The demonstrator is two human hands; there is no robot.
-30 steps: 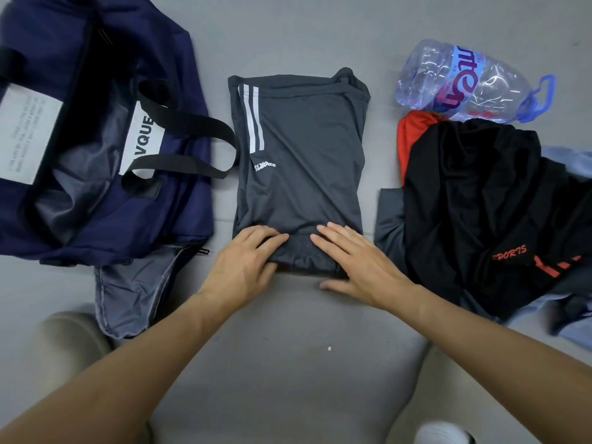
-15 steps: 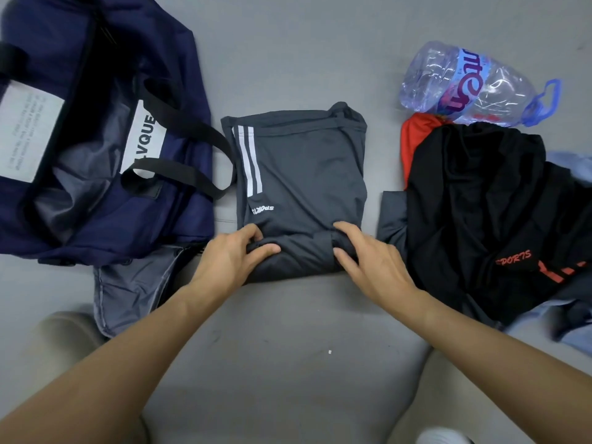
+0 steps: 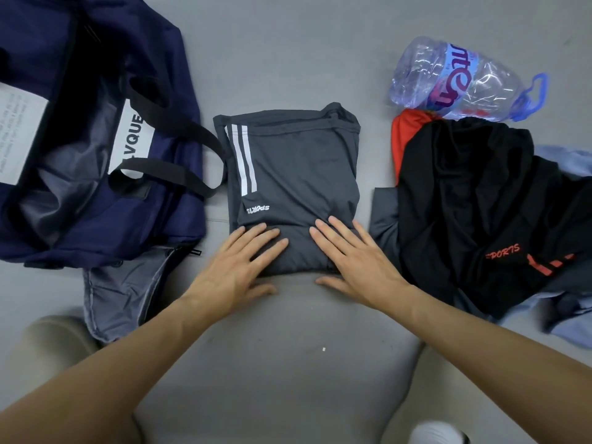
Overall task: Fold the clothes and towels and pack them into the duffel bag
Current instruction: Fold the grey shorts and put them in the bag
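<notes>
Both hands now lie flat; before, they pinched the near edge | your left hand [image 3: 234, 270] and right hand [image 3: 358, 267] press the grey shirt [image 3: 298, 168], fingers straight, gripping nothing | shirt sits folded mid-floor, open duffel bag [image 3: 173, 75] just left | fold looks done, pack next

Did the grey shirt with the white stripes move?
Yes. The grey shirt slid toward the person: its far edge was level with the middle of the water bottle, and now sits level with the bottle's near side.
</notes>
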